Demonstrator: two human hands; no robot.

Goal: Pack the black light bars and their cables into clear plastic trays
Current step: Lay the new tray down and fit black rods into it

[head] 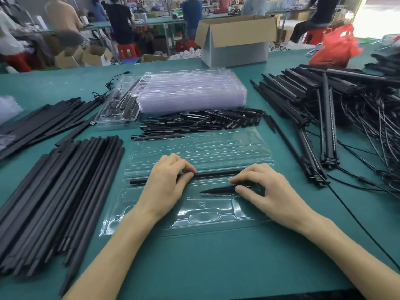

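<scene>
An open clear plastic tray (pixel 203 148) lies on the green table in front of me. A long black rod (pixel 216 174) lies across one of its channels. My left hand (pixel 166 180) rests on the rod's left part, fingers curled over it. My right hand (pixel 266 187) pinches a short black pointed spike (pixel 216 190) at its thick end, in the tray just below the rod. Black light bars with cables (pixel 324 100) are heaped at the right.
A stack of empty clear trays (pixel 190 92) stands behind, with a filled tray (pixel 119 109) to its left. Short black spikes (pixel 201 123) are piled beyond my tray. Long black rods (pixel 58 191) lie at the left. A cardboard box (pixel 236 42) and a red bag (pixel 337 46) stand at the back.
</scene>
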